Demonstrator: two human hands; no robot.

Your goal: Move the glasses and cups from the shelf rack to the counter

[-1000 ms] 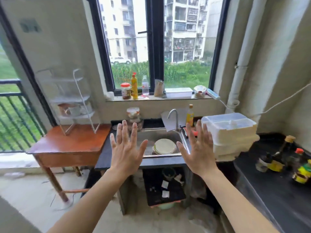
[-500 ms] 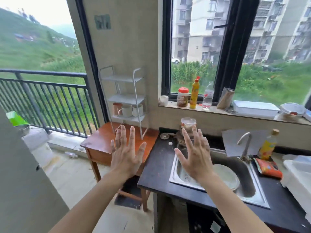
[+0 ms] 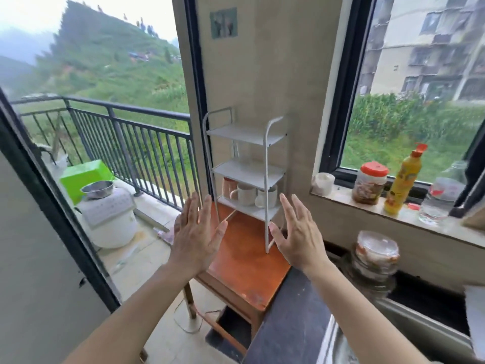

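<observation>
A white three-tier shelf rack (image 3: 246, 169) stands on a small orange-brown wooden table (image 3: 244, 261) against the wall. Its bottom tier holds a brownish cup (image 3: 228, 187) at the left, a white mug (image 3: 245, 195) in the middle and another white mug (image 3: 270, 197) at the right. A clear glass (image 3: 244, 153) shows faintly on the middle tier. My left hand (image 3: 195, 235) and my right hand (image 3: 296, 232) are raised in front of the rack, fingers spread, holding nothing. The dark counter (image 3: 291, 319) begins at the lower right.
The windowsill (image 3: 393, 216) carries a white cup, a red-lidded jar, a yellow bottle and a clear bottle. Stacked plastic containers (image 3: 375, 253) stand on the counter under it. A sink edge (image 3: 338, 342) is at the bottom right. A balcony with railing, white appliance and green box lies left.
The view has swung left from the sink toward the rack, which now sits in the centre and closer. Both hands stay raised and spread.
</observation>
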